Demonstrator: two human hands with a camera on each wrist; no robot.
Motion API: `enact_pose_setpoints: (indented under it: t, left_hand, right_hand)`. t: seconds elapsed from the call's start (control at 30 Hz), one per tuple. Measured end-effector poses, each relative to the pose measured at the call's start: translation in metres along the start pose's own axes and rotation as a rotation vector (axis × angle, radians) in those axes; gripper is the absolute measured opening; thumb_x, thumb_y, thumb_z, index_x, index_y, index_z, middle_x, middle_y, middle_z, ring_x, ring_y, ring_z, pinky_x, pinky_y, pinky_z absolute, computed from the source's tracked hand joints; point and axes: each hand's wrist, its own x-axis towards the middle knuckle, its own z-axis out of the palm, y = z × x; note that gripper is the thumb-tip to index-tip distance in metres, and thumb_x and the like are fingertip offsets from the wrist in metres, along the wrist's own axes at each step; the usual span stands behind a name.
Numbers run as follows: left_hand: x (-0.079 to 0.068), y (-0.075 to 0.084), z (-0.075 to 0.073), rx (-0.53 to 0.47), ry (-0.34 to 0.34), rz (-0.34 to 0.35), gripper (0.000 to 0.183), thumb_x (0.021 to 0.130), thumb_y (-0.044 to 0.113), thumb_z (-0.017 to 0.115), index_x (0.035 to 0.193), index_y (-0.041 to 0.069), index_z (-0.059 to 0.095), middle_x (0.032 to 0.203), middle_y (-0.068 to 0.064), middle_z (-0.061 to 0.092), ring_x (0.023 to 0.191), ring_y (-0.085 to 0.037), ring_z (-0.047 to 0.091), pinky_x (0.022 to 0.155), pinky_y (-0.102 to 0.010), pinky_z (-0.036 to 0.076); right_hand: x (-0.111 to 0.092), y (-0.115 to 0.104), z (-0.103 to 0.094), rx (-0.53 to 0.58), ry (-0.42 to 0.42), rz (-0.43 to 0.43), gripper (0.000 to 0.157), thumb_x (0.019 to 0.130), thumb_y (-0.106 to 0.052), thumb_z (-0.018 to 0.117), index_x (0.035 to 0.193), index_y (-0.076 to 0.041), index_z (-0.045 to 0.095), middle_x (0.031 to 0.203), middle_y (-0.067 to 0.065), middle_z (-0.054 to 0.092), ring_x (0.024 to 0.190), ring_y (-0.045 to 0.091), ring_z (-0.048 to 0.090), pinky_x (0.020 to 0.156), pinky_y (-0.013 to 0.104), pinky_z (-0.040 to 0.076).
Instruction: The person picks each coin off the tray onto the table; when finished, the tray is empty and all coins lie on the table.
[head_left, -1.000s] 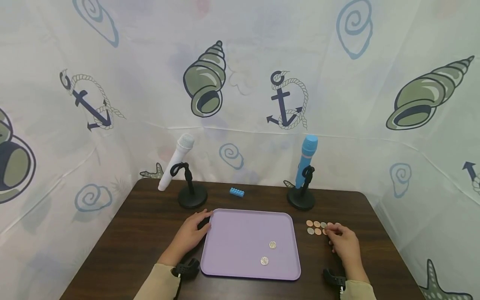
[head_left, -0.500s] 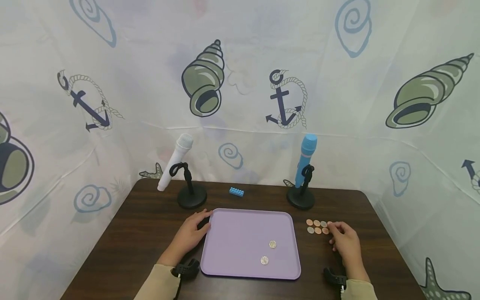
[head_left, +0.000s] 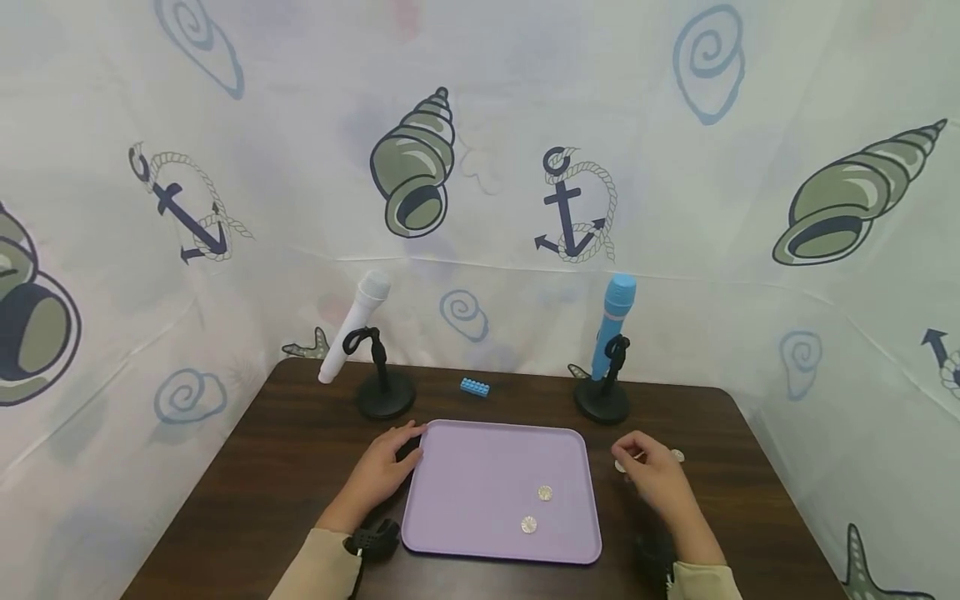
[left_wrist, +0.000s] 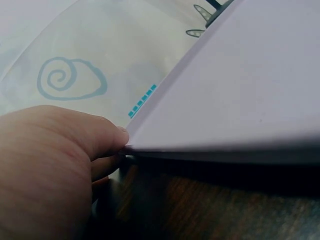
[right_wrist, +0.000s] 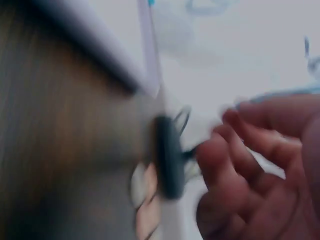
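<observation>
A lilac tray lies on the dark wooden table, with two pale silvery coins on its right part. My left hand rests at its left edge, fingers extended, thumb and forefinger touching the rim; the left wrist view shows the thumb at the rim. Right of the tray, my right hand is over the small coins, copper and silvery, hiding most of them. One silvery coin shows beyond it. The right fingers are loosely bent and blurred in the right wrist view; no coin shows between them.
A white microphone leans in a black stand behind the tray's left corner. Behind its right side is a blue microphone in another stand. Between them lies a blue toy brick. A printed cloth hangs behind the table.
My right hand has moved left from the right end of the coin rows towards the tray, covering most coins and uncovering a silvery one. The left hand and tray have stayed put.
</observation>
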Motion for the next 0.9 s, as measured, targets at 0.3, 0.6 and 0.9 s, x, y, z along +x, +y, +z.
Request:
enact_pose_setpoints:
  t: [0.3,0.6,0.9]
  left_hand:
    - [0.0,-0.002,0.003,0.007,0.008,0.008,0.048,0.108,0.028,0.069,0.155,0.022,0.063,0.169,-0.015,0.05,0.161,-0.051,0.037,0.128,-0.075,0.027]
    - [0.0,-0.004,0.004,0.014,0.003,0.017,0.049,0.108,0.029,0.069,0.156,0.021,0.062,0.169,-0.015,0.05,0.161,-0.051,0.037,0.129,-0.075,0.028]
    - [0.001,-0.001,0.0,0.005,0.006,0.027,0.049,0.109,0.028,0.068,0.157,0.021,0.061,0.169,-0.016,0.05,0.161,-0.051,0.036,0.129,-0.074,0.026]
  right_hand:
    - [-0.006,-0.061,0.031,-0.193,-0.554,-0.26,0.029,0.094,-0.007,0.081,0.121,-0.011,0.072,0.102,0.005,0.073,0.085,0.02,0.064,0.064,0.033,0.057]
    - [0.009,-0.04,0.066,-0.139,-0.56,-0.243,0.038,0.088,-0.014,0.09,0.122,-0.019,0.072,0.105,0.007,0.059,0.092,0.02,0.055,0.071,0.028,0.048]
    - [0.014,-0.038,0.071,-0.079,-0.58,-0.199,0.025,0.09,-0.011,0.087,0.11,-0.015,0.073,0.1,0.009,0.055,0.084,0.021,0.056,0.064,0.028,0.051]
